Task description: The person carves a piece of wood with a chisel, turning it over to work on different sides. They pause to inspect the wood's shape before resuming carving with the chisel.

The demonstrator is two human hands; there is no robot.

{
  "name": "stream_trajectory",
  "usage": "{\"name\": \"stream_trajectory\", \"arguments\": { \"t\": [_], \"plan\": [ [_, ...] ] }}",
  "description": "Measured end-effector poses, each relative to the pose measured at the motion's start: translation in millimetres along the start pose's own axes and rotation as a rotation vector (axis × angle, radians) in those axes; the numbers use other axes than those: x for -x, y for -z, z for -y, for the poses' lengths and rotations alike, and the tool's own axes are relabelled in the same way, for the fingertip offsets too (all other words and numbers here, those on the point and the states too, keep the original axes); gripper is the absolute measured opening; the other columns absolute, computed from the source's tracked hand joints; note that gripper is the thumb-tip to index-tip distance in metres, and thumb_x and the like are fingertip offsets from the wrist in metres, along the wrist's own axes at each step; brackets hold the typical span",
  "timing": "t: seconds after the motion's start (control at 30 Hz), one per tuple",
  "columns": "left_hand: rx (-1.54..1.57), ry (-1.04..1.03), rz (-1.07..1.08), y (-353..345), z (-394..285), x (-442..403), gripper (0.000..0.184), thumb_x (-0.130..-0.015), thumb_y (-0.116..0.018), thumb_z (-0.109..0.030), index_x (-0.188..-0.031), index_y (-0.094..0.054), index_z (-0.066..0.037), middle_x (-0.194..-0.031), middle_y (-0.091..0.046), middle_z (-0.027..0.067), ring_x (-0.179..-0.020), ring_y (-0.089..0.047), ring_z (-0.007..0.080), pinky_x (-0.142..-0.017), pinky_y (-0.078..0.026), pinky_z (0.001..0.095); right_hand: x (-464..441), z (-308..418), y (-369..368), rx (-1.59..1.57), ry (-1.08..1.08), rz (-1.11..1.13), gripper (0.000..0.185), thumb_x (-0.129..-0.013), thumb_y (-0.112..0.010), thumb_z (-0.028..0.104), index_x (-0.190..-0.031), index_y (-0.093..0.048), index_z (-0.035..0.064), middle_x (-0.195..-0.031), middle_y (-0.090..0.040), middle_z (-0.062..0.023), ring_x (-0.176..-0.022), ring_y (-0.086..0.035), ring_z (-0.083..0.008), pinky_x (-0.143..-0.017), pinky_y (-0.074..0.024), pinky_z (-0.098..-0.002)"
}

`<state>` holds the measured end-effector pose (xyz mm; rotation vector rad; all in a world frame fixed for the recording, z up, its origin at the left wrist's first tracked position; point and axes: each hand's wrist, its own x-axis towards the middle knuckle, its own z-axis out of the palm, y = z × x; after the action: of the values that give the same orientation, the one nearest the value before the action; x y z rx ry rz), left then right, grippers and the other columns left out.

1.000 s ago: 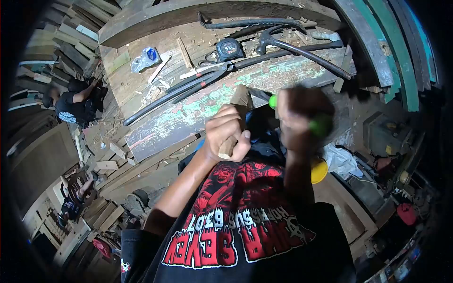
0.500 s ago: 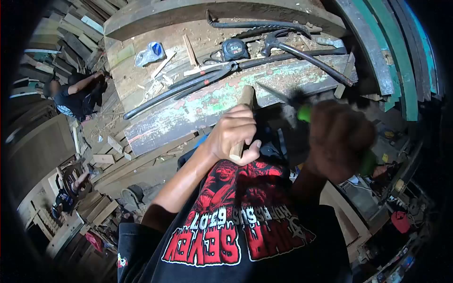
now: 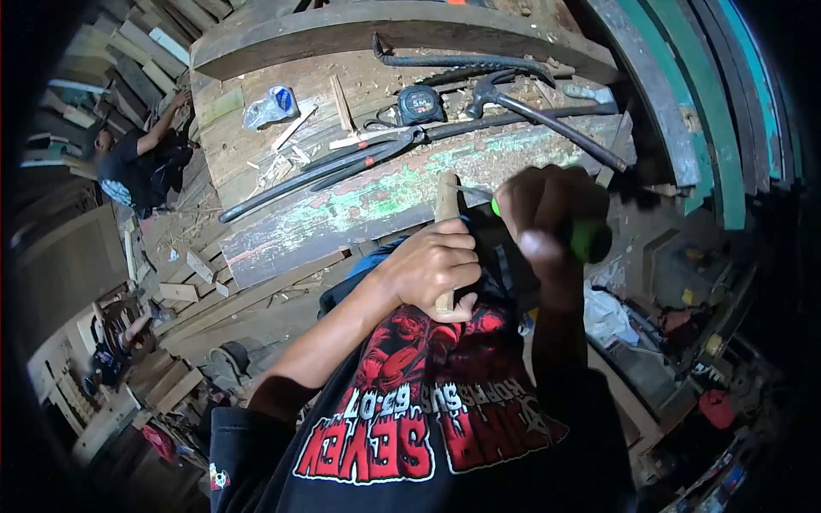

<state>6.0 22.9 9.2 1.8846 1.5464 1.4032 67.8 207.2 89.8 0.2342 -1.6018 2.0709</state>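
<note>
My left hand (image 3: 434, 269) is wrapped around a short wooden stick (image 3: 446, 201), which stands out past the fist toward the bench. Its lower end shows beneath my fingers, near my shirt. My right hand (image 3: 552, 209) is closed on a green-handled tool with a narrow metal blade (image 3: 472, 191). The blade meets or nearly meets the stick's upper part; I cannot tell whether it cuts in. Just beyond both hands lies a plank (image 3: 342, 201) with peeling green and white paint.
On the bench are a claw hammer (image 3: 547, 118), a tape measure (image 3: 421, 104), long-handled pincers (image 3: 316, 171), a pry bar (image 3: 462, 61) and a crumpled plastic bag (image 3: 270, 109). Green-edged boards (image 3: 714, 120) lean at right. One person (image 3: 141, 167) crouches at left; another (image 3: 109, 359) is farther down.
My right hand has moved left and slightly up, bringing the blade against or close to the stick. My left hand has shifted slightly, still holding the stick. The crouching person's arm has risen.
</note>
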Motion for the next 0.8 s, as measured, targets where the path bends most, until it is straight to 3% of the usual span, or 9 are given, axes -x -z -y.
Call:
{"name": "stream_trajectory", "arguments": {
  "t": [0.17,0.27,0.3,0.37,0.43,0.5,0.63,0.7,0.8],
  "plan": [
    [0.003,0.003,-0.052,-2,2,-1,0.029,-0.066,-0.078,-0.020,-0.064,-0.053,-0.006,-0.066,-0.052,0.0081,-0.066,-0.053,0.0292,-0.070,-0.046,0.0408,-24,50,5,-0.186,0.148,0.184,0.027,-0.080,-0.076,0.012,-0.070,-0.051,0.0116,-0.056,-0.049,0.0019,-0.044,-0.045,-0.0130,-0.046,-0.0337,-0.0276],
    [0.007,0.013,-0.091,-4,1,0,0.030,-0.064,-0.078,-0.022,-0.063,-0.052,-0.006,-0.065,-0.052,0.0080,-0.066,-0.054,0.0288,-0.070,-0.046,0.0407,-15,39,3,0.046,0.236,0.117,0.025,-0.082,-0.073,0.015,-0.075,-0.049,0.0154,-0.057,-0.048,0.0016,-0.046,-0.046,-0.0130,-0.048,-0.0369,-0.0268],
    [0.003,0.015,-0.105,-4,2,0,0.030,-0.064,-0.078,-0.022,-0.063,-0.052,-0.007,-0.064,-0.052,0.0079,-0.067,-0.054,0.0287,-0.071,-0.046,0.0405,19,-9,-4,0.186,0.217,-0.092,0.025,-0.081,-0.072,0.013,-0.075,-0.048,0.0151,-0.058,-0.048,0.0011,-0.048,-0.046,-0.0136,-0.050,-0.0374,-0.0273],
    [0.018,0.007,-0.167,-1,0,-4,0.031,-0.063,-0.077,-0.023,-0.062,-0.051,-0.007,-0.064,-0.052,0.0082,-0.067,-0.054,0.0297,-0.071,-0.046,0.0409,20,-24,-7,0.298,0.119,-0.067,0.027,-0.080,-0.073,0.009,-0.074,-0.048,0.0142,-0.059,-0.047,-0.0001,-0.050,-0.045,-0.0148,-0.053,-0.0376,-0.0289],
    [0.004,0.016,-0.128,0,2,-4,0.031,-0.062,-0.077,-0.023,-0.062,-0.051,-0.007,-0.064,-0.051,0.0084,-0.067,-0.054,0.0305,-0.071,-0.046,0.0411,13,-16,-8,0.141,-0.050,0.010,0.029,-0.083,-0.075,0.008,-0.072,-0.048,0.0135,-0.059,-0.045,-0.0004,-0.051,-0.042,-0.0152,-0.052,-0.0355,-0.0311],
    [0.029,0.037,-0.098,0,0,-3,0.030,-0.061,-0.077,-0.023,-0.062,-0.051,-0.006,-0.064,-0.052,0.0085,-0.066,-0.054,0.0307,-0.071,-0.046,0.0411,-9,7,-11,-0.010,0.027,0.044,0.032,-0.093,-0.069,0.016,-0.070,-0.047,0.0143,-0.059,-0.046,-0.0011,-0.048,-0.039,-0.0144,-0.048,-0.0324,-0.0329],
    [0.015,0.020,-0.118,-2,2,0,0.028,-0.060,-0.075,-0.017,-0.063,-0.051,-0.005,-0.064,-0.048,0.0081,-0.065,-0.052,0.0305,-0.069,-0.045,0.0425,-41,48,2,-0.118,0.210,0.350,0.029,-0.091,-0.070,0.015,-0.072,-0.048,0.0147,-0.057,-0.049,0.0028,-0.044,-0.046,-0.0116,-0.042,-0.0336,-0.0280],
    [0.016,0.024,-0.142,-3,1,1,0.029,-0.060,-0.075,-0.020,-0.062,-0.050,-0.006,-0.064,-0.050,0.0086,-0.066,-0.053,0.0304,-0.070,-0.046,0.0412,-32,28,4,-0.184,0.150,0.309,0.026,-0.088,-0.072,0.009,-0.074,-0.050,0.0122,-0.061,-0.051,0.0004,-0.049,-0.048,-0.0125,-0.046,-0.0355,-0.0283],
    [0.003,0.022,-0.180,1,3,-5,0.029,-0.061,-0.075,-0.021,-0.063,-0.050,-0.007,-0.064,-0.051,0.0084,-0.067,-0.053,0.0300,-0.071,-0.046,0.0404,9,-15,0,-0.124,-0.075,0.031,0.023,-0.085,-0.076,0.001,-0.077,-0.055,0.0052,-0.072,-0.056,-0.0041,-0.058,-0.051,-0.0145,-0.052,-0.0373,-0.0297]
  ]
}}
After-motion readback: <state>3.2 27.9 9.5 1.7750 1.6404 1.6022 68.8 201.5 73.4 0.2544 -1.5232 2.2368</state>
